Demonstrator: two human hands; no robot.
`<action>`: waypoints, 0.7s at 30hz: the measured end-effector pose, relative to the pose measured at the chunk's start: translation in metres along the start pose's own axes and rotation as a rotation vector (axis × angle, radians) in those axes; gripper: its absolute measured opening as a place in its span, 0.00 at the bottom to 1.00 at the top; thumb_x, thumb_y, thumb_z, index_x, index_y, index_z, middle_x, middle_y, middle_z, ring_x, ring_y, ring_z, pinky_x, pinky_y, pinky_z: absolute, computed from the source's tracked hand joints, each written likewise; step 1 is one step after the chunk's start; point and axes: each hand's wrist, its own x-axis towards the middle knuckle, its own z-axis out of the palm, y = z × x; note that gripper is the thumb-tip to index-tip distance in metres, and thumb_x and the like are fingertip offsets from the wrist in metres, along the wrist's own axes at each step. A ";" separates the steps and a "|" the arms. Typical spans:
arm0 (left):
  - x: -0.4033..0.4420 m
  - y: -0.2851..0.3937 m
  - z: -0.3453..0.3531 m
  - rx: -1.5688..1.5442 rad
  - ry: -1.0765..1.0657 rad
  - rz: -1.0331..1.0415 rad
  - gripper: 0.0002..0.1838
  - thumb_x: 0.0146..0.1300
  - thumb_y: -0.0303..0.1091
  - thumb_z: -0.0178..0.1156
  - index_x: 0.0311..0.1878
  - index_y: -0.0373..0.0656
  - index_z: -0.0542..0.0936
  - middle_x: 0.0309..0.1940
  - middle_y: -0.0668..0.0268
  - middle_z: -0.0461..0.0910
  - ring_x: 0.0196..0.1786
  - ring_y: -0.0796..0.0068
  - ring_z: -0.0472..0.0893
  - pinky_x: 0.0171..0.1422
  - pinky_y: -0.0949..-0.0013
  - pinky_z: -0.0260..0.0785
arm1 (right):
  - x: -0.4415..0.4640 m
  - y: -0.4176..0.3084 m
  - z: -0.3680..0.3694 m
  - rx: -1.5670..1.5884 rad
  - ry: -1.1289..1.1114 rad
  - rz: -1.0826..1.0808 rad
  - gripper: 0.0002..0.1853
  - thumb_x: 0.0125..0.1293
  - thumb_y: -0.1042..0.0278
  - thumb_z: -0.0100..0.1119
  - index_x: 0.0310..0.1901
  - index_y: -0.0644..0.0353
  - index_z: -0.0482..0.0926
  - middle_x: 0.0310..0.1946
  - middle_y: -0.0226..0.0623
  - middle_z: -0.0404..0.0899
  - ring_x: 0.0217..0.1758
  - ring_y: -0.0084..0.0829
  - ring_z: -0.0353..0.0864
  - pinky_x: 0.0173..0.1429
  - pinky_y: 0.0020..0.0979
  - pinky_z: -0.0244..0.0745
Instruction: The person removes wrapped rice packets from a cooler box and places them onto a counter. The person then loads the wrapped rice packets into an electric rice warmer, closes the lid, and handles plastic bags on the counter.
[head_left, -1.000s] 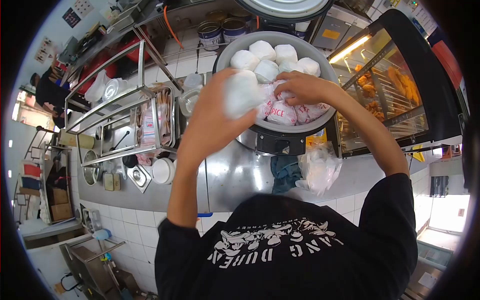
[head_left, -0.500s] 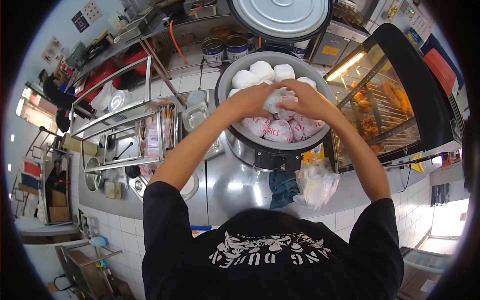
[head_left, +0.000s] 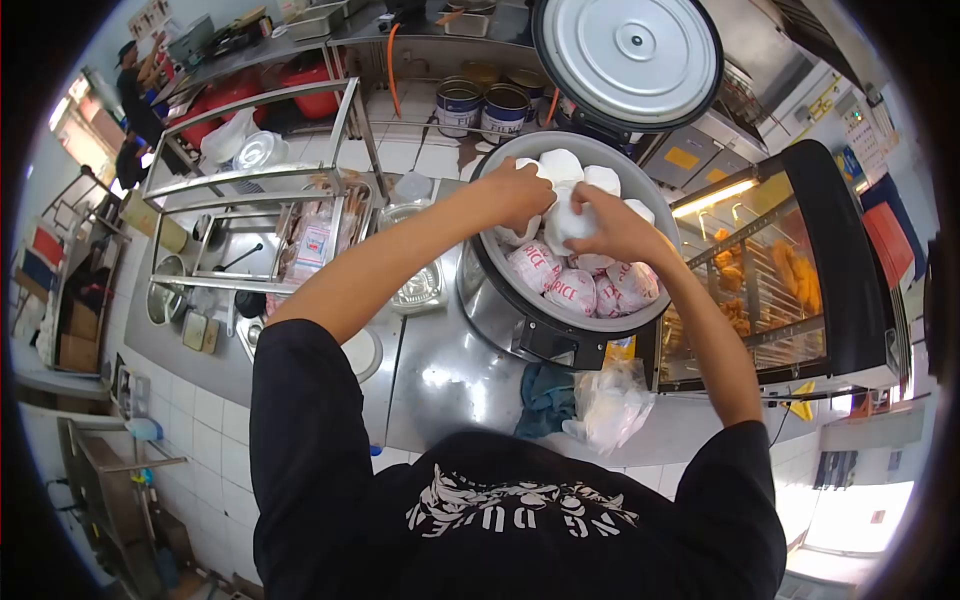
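A large round cooker pot [head_left: 668, 225] with a grey rim holds several paper-wrapped rice packets. Some show plain white paper; others, like the nearer rice packet [head_left: 571, 291], carry red "RICE" lettering. My right hand [head_left: 615, 228] curves its thumb and fingers around a plain white rice packet [head_left: 566, 222] in the middle of the pot. My left hand [head_left: 520, 192] lies at that packet's left side, its fingers curled in against it. Those fingertips are partly hidden. More white packets, such as a white packet [head_left: 561, 166], sit behind my hands.
The pot's round lid [head_left: 630, 60] stands raised behind it. On the right is a lit glass warmer [head_left: 750, 270] with fried food. A metal rack [head_left: 250, 185] stands left. Plastic bags [head_left: 612, 405] and a dark cloth [head_left: 546, 398] lie in front. Two people work far left.
My view has shifted, so the pot appears lower and further right. My hands have moved apart slightly, and the white packet between them shows more clearly.
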 end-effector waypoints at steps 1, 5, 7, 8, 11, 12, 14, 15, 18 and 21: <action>-0.003 0.006 0.008 0.001 0.049 -0.015 0.19 0.52 0.39 0.73 0.47 0.47 0.85 0.48 0.62 0.81 0.58 0.62 0.76 0.61 0.55 0.67 | -0.004 0.001 0.000 -0.010 0.056 0.022 0.27 0.49 0.60 0.75 0.44 0.56 0.68 0.41 0.45 0.75 0.48 0.40 0.76 0.53 0.39 0.71; -0.018 0.041 0.029 -0.095 0.198 -0.082 0.17 0.58 0.46 0.65 0.38 0.41 0.87 0.48 0.60 0.80 0.57 0.59 0.75 0.59 0.53 0.67 | -0.005 0.025 0.003 0.077 0.287 0.061 0.28 0.53 0.60 0.75 0.49 0.57 0.68 0.45 0.43 0.75 0.48 0.37 0.77 0.54 0.39 0.74; -0.026 0.049 0.031 -0.161 0.302 -0.127 0.22 0.60 0.52 0.63 0.39 0.40 0.87 0.49 0.60 0.79 0.57 0.59 0.75 0.59 0.53 0.67 | 0.002 0.017 0.011 0.330 0.362 0.113 0.29 0.55 0.61 0.74 0.54 0.59 0.69 0.47 0.41 0.75 0.48 0.34 0.77 0.54 0.39 0.75; -0.029 0.051 0.031 -0.097 0.294 -0.146 0.26 0.62 0.59 0.60 0.40 0.41 0.88 0.49 0.61 0.80 0.58 0.59 0.74 0.61 0.49 0.66 | 0.002 0.010 0.015 0.452 0.310 0.172 0.31 0.60 0.62 0.71 0.62 0.59 0.69 0.51 0.38 0.74 0.51 0.30 0.77 0.56 0.37 0.77; -0.034 0.056 0.034 -0.070 0.250 -0.195 0.27 0.62 0.61 0.60 0.40 0.44 0.89 0.50 0.62 0.80 0.59 0.60 0.74 0.65 0.42 0.62 | 0.016 0.020 0.037 0.465 0.241 -0.032 0.31 0.61 0.62 0.69 0.65 0.59 0.69 0.52 0.39 0.74 0.54 0.31 0.76 0.59 0.37 0.74; -0.036 0.057 0.033 -0.071 0.223 -0.206 0.27 0.63 0.61 0.60 0.41 0.45 0.89 0.51 0.63 0.80 0.61 0.60 0.73 0.66 0.41 0.60 | 0.016 0.021 0.036 0.381 0.210 -0.054 0.30 0.60 0.67 0.70 0.64 0.59 0.70 0.58 0.42 0.72 0.57 0.37 0.78 0.63 0.36 0.75; -0.040 0.058 0.028 -0.071 0.174 -0.228 0.26 0.63 0.61 0.59 0.43 0.47 0.89 0.53 0.65 0.80 0.64 0.60 0.73 0.69 0.37 0.56 | 0.012 0.024 0.028 0.087 0.161 -0.187 0.29 0.60 0.66 0.69 0.63 0.58 0.73 0.60 0.43 0.72 0.60 0.39 0.76 0.64 0.36 0.73; -0.040 0.057 0.030 -0.067 0.175 -0.240 0.25 0.63 0.61 0.60 0.44 0.48 0.89 0.54 0.66 0.81 0.64 0.60 0.72 0.69 0.37 0.55 | 0.009 0.019 0.023 -0.059 0.135 -0.253 0.29 0.59 0.66 0.69 0.63 0.58 0.75 0.60 0.44 0.71 0.62 0.40 0.76 0.65 0.36 0.73; -0.039 0.059 0.032 -0.047 0.144 -0.258 0.24 0.64 0.59 0.60 0.47 0.50 0.89 0.56 0.70 0.81 0.64 0.61 0.72 0.71 0.34 0.49 | 0.007 0.006 0.017 -0.083 -0.003 -0.155 0.29 0.57 0.64 0.69 0.63 0.50 0.78 0.64 0.47 0.70 0.63 0.47 0.75 0.67 0.40 0.72; -0.040 0.060 0.022 -0.005 0.076 -0.261 0.24 0.65 0.58 0.60 0.47 0.49 0.89 0.57 0.70 0.80 0.64 0.60 0.73 0.75 0.28 0.40 | 0.010 0.010 0.016 -0.213 -0.033 -0.202 0.30 0.56 0.64 0.70 0.63 0.48 0.78 0.65 0.48 0.70 0.60 0.50 0.77 0.65 0.43 0.74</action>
